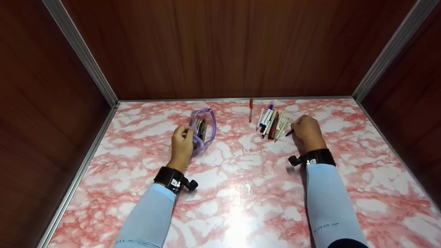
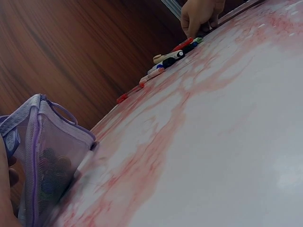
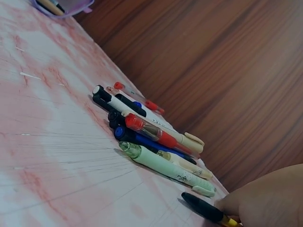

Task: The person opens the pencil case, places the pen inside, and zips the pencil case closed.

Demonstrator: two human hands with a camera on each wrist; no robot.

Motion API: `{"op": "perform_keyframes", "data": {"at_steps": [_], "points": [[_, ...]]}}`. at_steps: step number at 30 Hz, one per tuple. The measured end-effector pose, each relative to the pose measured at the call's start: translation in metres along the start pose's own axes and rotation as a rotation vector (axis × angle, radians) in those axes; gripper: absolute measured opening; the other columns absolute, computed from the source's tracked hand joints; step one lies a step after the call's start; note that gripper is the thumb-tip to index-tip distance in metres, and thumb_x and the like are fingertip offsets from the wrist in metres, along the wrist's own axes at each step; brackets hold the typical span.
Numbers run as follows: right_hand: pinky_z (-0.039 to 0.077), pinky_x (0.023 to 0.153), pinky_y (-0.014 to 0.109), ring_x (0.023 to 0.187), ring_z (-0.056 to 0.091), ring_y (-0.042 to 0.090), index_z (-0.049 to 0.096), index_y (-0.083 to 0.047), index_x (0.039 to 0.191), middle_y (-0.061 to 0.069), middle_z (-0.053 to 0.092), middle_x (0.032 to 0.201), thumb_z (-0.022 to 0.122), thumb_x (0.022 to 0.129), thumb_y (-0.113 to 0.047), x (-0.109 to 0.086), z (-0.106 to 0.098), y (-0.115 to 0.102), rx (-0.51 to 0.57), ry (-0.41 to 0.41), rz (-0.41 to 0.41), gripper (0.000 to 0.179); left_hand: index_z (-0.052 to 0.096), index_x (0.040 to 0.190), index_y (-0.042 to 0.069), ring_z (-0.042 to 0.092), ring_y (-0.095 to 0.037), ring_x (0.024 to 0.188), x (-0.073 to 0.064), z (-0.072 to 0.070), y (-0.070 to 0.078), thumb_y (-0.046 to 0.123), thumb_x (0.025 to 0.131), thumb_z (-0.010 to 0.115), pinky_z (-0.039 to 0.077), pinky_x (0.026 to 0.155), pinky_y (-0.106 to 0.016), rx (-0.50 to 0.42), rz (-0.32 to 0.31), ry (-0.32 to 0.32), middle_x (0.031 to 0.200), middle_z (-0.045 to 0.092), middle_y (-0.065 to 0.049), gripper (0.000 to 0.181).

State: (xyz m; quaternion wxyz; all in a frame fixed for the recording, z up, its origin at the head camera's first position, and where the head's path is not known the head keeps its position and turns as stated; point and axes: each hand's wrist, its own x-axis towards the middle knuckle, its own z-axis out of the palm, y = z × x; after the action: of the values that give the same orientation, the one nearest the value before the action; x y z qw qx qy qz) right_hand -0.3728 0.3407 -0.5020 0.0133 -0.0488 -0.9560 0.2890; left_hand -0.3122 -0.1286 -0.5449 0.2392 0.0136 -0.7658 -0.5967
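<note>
A purple mesh pencil pouch (image 1: 214, 126) stands unzipped on the table, with several pens visible inside its opening. My left hand (image 1: 182, 142) grips the near left edge of the pouch, and its see-through mesh side (image 2: 57, 165) faces the left wrist camera. On the right, my right hand (image 1: 308, 130) pinches a black pen with a yellow band (image 3: 202, 206) close to the tabletop. Just left of that hand lies a loose heap of pens and markers. A light green pen (image 3: 165, 166) is the nearest of them, beside a red pen (image 3: 158, 135).
A slim red-capped pen (image 1: 250, 110) lies apart at the heap's left, near the back wall. Blue-capped white markers (image 1: 267, 117) are in the heap. Dark wood panels (image 1: 234, 48) enclose the pink marbled table (image 1: 237, 186) at the back and both sides.
</note>
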Motion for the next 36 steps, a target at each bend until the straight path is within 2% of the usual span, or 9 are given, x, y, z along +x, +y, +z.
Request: {"op": "perform_keyframes", "data": {"at_steps": [4, 10, 15, 19, 21, 27, 29, 33, 36], "points": [[0.054, 0.106, 0.064, 0.117, 0.068, 0.051, 0.065, 0.004, 0.114, 0.032, 0.071, 0.12, 0.055, 0.107, -0.017, 0.001, -0.001, -0.001, 0.008, 0.034, 0.003, 0.024, 0.076, 0.103, 0.0, 0.059, -0.016, 0.087, 0.001, 0.0, -0.001, 0.012, 0.109, 0.067, 0.05, 0.077, -0.024, 0.006, 0.016, -0.003, 0.105, 0.068, -0.014, 0.016], [0.055, 0.108, 0.065, 0.122, 0.068, 0.051, 0.069, 0.005, 0.12, 0.035, 0.071, 0.128, 0.052, 0.108, -0.017, 0.003, -0.002, -0.003, 0.004, 0.027, 0.019, 0.03, 0.076, 0.103, 0.0, 0.059, -0.015, 0.086, 0.001, -0.001, -0.001, 0.011, 0.108, 0.067, 0.05, 0.076, -0.024, -0.004, 0.027, -0.001, 0.104, 0.068, -0.014, 0.015], [0.056, 0.108, 0.065, 0.12, 0.069, 0.054, 0.071, 0.007, 0.114, 0.036, 0.073, 0.123, 0.055, 0.105, -0.014, 0.003, -0.003, -0.004, -0.033, 0.042, -0.006, 0.028, 0.076, 0.104, 0.0, 0.059, -0.015, 0.087, 0.002, 0.0, -0.002, 0.013, 0.109, 0.068, 0.051, 0.075, -0.024, -0.013, 0.005, -0.005, 0.106, 0.067, -0.013, 0.016], [0.056, 0.105, 0.064, 0.115, 0.069, 0.053, 0.067, 0.006, 0.11, 0.035, 0.073, 0.117, 0.056, 0.104, -0.013, 0.002, -0.003, -0.003, -0.028, 0.055, -0.016, 0.023, 0.076, 0.105, -0.001, 0.059, -0.015, 0.087, 0.002, 0.0, -0.002, 0.013, 0.109, 0.068, 0.051, 0.075, -0.024, -0.01, -0.002, -0.007, 0.107, 0.067, -0.013, 0.017], [0.055, 0.106, 0.064, 0.113, 0.07, 0.05, 0.066, 0.004, 0.109, 0.033, 0.072, 0.116, 0.055, 0.104, -0.014, 0.004, -0.001, -0.002, -0.008, 0.064, 0.006, 0.022, 0.076, 0.105, -0.001, 0.06, -0.015, 0.087, 0.002, 0.0, -0.002, 0.013, 0.109, 0.068, 0.051, 0.075, -0.024, -0.012, -0.002, -0.008, 0.107, 0.067, -0.013, 0.016], [0.053, 0.111, 0.062, 0.121, 0.067, 0.048, 0.06, 0.006, 0.125, 0.032, 0.069, 0.127, 0.052, 0.109, -0.018, 0.006, -0.003, -0.001, 0.11, 0.072, 0.078, 0.03, 0.075, 0.104, -0.001, 0.06, -0.016, 0.086, 0.002, 0.0, -0.001, 0.013, 0.109, 0.067, 0.052, 0.074, -0.024, -0.019, -0.008, -0.007, 0.107, 0.067, -0.013, 0.016], [0.056, 0.104, 0.057, 0.115, 0.067, 0.045, 0.058, 0.007, 0.129, 0.029, 0.069, 0.12, 0.052, 0.109, -0.018, 0.004, -0.004, -0.003, 0.16, 0.078, 0.077, 0.032, 0.075, 0.105, -0.001, 0.061, -0.016, 0.087, 0.001, 0.0, -0.001, 0.013, 0.109, 0.067, 0.052, 0.074, -0.024, -0.014, -0.006, -0.006, 0.108, 0.068, -0.013, 0.016], [0.056, 0.073, 0.041, 0.083, 0.07, 0.03, 0.051, 0.002, 0.134, 0.012, 0.066, 0.089, 0.054, 0.107, -0.015, 0.0, -0.008, -0.012, 0.285, 0.114, 0.077, 0.032, 0.075, 0.104, 0.0, 0.062, -0.017, 0.088, 0.0, 0.0, -0.001, 0.013, 0.109, 0.067, 0.052, 0.077, -0.024, -0.002, -0.001, -0.008, 0.109, 0.068, -0.014, 0.016], [0.052, 0.061, 0.03, 0.068, 0.064, 0.016, 0.046, 0.0, 0.142, 0.002, 0.062, 0.083, 0.057, 0.104, -0.013, -0.002, -0.011, -0.021, 0.377, 0.157, 0.066, 0.042, 0.075, 0.104, 0.0, 0.063, -0.018, 0.09, 0.0, 0.0, -0.001, 0.013, 0.109, 0.067, 0.053, 0.078, -0.025, -0.005, -0.001, -0.009, 0.109, 0.068, -0.014, 0.016]]}}
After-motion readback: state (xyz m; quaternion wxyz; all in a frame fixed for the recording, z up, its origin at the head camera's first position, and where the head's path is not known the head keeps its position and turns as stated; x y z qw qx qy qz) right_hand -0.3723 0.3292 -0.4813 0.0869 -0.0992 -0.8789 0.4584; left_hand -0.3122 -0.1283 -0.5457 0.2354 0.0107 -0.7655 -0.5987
